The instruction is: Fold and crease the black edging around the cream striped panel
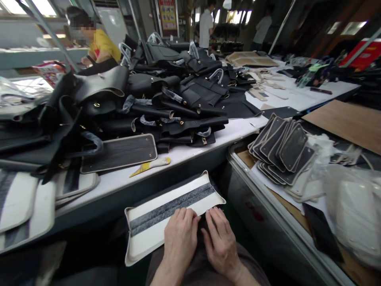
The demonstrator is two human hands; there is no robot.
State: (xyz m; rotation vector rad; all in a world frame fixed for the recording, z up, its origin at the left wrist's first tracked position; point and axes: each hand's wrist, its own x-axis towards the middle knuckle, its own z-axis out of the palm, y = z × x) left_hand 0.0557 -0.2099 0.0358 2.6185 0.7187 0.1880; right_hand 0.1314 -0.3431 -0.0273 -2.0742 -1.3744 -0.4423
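A bag base panel (149, 234) lies tilted over my lap, its pale inner side up, with a dark grey strip along the middle and turned-up edges at both short ends. My left hand (181, 236) is closed on its near long edge, fingers curled over the white surface. Close beside it, my right hand (220, 238) grips the same edge near the right corner, fingers bent and thumb a little apart. The panel's underside and what lies beneath my fingertips are hidden.
Black leather bags (166, 99) are heaped on the white-topped table (190, 153). A yellow-bladed cutter (149, 166) lies at its edge beside a dark panel (122, 153). Stacked panels (282, 147) and plastic-wrapped pieces (357, 214) lie right. A person in yellow (107, 43) sits behind.
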